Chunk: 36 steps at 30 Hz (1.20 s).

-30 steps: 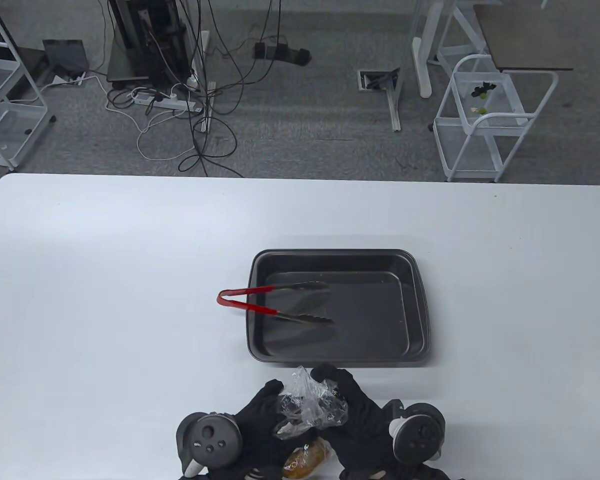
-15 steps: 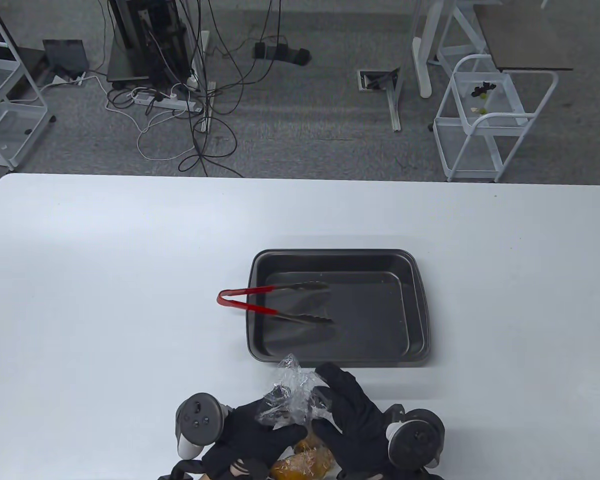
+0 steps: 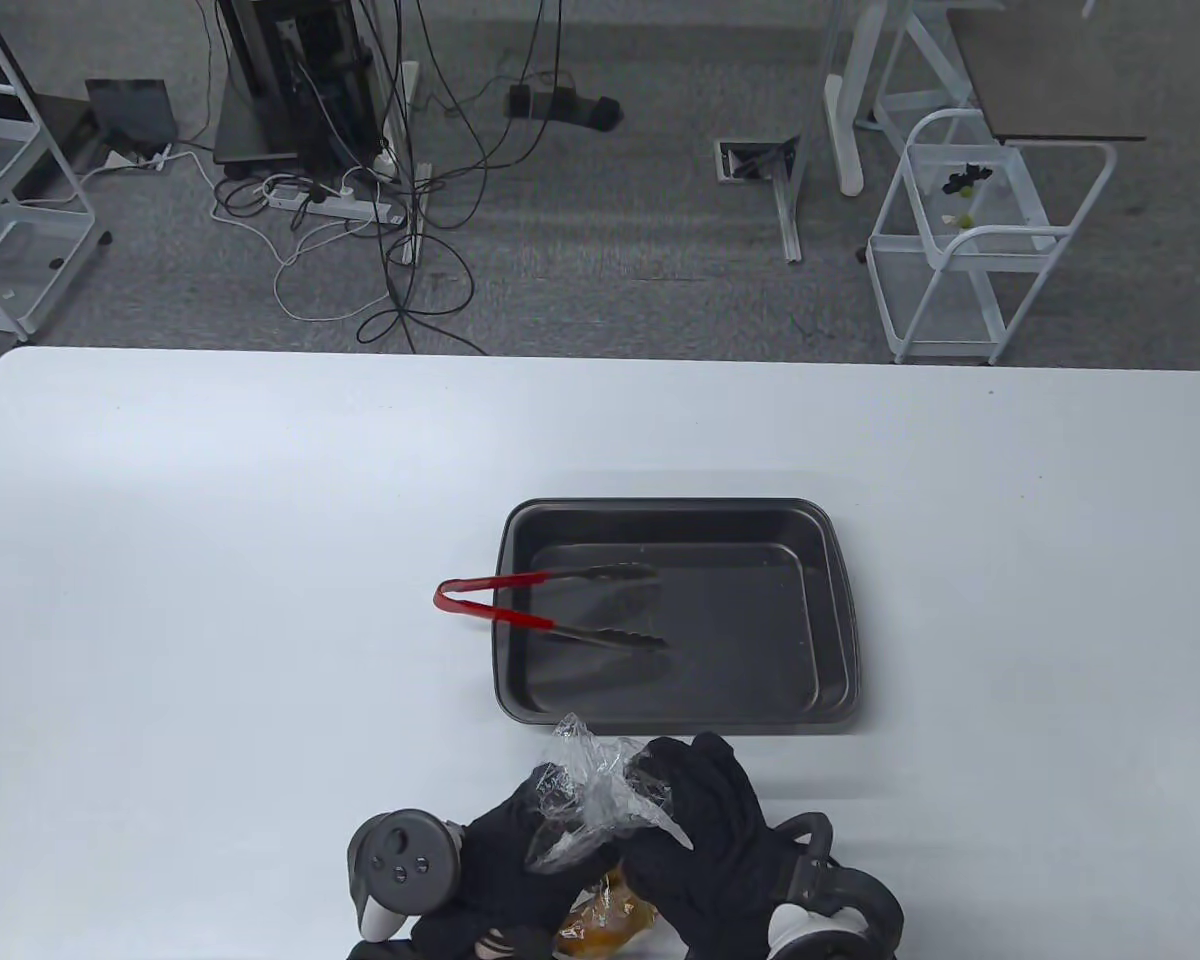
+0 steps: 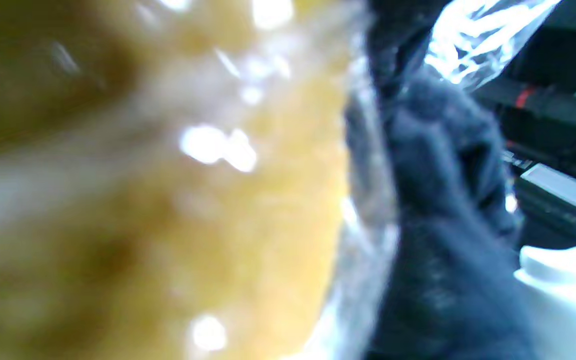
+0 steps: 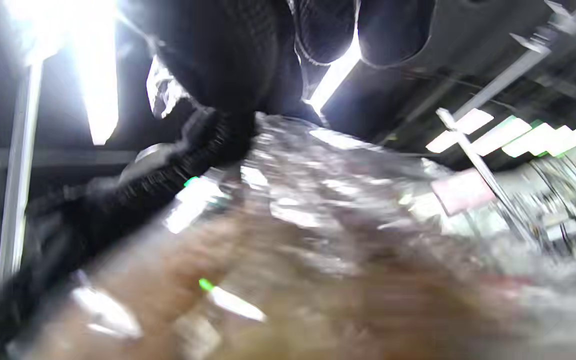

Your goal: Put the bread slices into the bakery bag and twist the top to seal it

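A clear plastic bakery bag (image 3: 585, 795) is held up at the table's near edge, its crumpled top gathered between both gloved hands. Golden-brown bread (image 3: 600, 915) shows through the bag's lower part, below the hands. My left hand (image 3: 520, 825) grips the bag's neck from the left. My right hand (image 3: 680, 800) curls round the gathered top from the right. The left wrist view is filled by blurred yellow bread (image 4: 168, 200) behind plastic, with black glove fingers (image 4: 438, 200) beside it. The right wrist view looks up at the plastic bag (image 5: 318, 200) with bread (image 5: 248, 310) inside.
A dark baking tray (image 3: 840, 610) sits just beyond the hands at the table's middle. Red-handled tongs (image 3: 540, 605) lie across the tray's left rim, tips inside. The white table (image 3: 210, 550) stretches wide to both sides. Carts and cables stand on the floor beyond.
Both hands have turned on the bag's top: the left tracker swung from facing up to the left side, the right hand rolled over the neck, and the bag's top shifted slightly left.
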Each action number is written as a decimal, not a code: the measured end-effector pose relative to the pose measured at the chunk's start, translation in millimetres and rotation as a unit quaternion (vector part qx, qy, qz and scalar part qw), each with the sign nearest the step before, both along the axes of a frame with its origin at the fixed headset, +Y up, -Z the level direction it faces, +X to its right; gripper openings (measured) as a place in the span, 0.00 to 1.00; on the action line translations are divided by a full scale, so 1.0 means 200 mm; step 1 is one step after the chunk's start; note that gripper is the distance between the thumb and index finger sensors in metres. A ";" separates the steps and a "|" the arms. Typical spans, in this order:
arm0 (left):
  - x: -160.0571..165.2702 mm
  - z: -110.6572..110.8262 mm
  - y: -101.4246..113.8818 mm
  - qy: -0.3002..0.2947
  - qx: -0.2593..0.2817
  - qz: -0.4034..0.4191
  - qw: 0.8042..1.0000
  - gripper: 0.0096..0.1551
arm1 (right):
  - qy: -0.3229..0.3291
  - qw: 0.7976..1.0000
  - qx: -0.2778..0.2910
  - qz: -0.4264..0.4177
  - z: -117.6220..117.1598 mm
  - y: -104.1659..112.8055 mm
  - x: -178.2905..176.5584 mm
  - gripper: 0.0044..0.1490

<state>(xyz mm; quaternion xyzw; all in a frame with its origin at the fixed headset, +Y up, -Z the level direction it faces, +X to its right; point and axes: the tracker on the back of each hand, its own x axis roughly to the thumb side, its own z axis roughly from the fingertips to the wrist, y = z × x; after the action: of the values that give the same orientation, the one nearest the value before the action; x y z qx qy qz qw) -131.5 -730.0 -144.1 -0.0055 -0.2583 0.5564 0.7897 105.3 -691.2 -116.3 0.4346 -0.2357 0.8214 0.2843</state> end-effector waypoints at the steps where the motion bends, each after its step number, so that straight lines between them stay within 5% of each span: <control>1: -0.01 0.00 0.01 0.001 0.012 0.002 1.000 0.29 | -0.017 0.999 0.015 0.032 0.00 0.02 0.02 0.26; 3: -0.02 0.01 0.03 0.010 0.042 -0.009 0.999 0.29 | -0.011 0.998 -0.047 0.028 -0.04 0.04 0.06 0.27; 5: -0.02 0.03 0.05 0.009 0.071 -0.019 0.997 0.29 | 0.011 0.978 -0.188 -0.088 -0.10 0.01 0.10 0.29; 7: 0.00 0.06 0.07 0.015 0.114 -0.051 0.992 0.29 | 0.035 0.898 -0.382 -0.214 -0.17 -0.07 0.10 0.30; 9: 0.01 0.08 0.09 0.025 0.139 -0.072 0.987 0.29 | 0.090 0.866 -0.452 -0.194 -0.19 -0.11 0.07 0.32; 11: 0.02 0.09 0.09 0.038 0.162 -0.087 0.982 0.29 | 0.098 0.861 -0.477 -0.148 -0.18 -0.13 0.05 0.36; 17: 0.05 0.14 0.13 0.081 0.237 -0.151 0.956 0.29 | 0.057 0.892 -0.439 -0.094 -0.16 -0.12 0.01 0.43; 22: 0.05 0.14 0.12 0.076 0.221 -0.152 0.960 0.29 | 0.079 0.927 -0.364 -0.054 -0.17 -0.10 0.01 0.37; 25: 0.05 0.14 0.13 0.091 0.229 -0.168 0.954 0.29 | 0.057 0.961 -0.266 -0.047 -0.13 -0.06 -0.01 0.32; 29: 0.04 0.11 0.13 0.075 0.205 -0.144 0.965 0.29 | 0.059 0.973 -0.216 -0.049 -0.11 -0.04 -0.02 0.30; 32: 0.02 0.05 0.13 0.047 0.128 -0.112 0.984 0.29 | 0.053 0.989 -0.129 -0.052 -0.07 -0.02 -0.04 0.29; 36: 0.02 -0.08 0.06 -0.047 -0.067 -0.065 0.995 0.29 | -0.009 0.994 0.103 0.029 0.01 0.02 -0.07 0.28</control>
<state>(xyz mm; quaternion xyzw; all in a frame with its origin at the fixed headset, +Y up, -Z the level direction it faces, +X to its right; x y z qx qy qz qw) -127.9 -717.6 -159.4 -0.1014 -0.2568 0.5188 0.8090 90.6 -686.6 -113.4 0.4606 -0.3091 0.8046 0.2117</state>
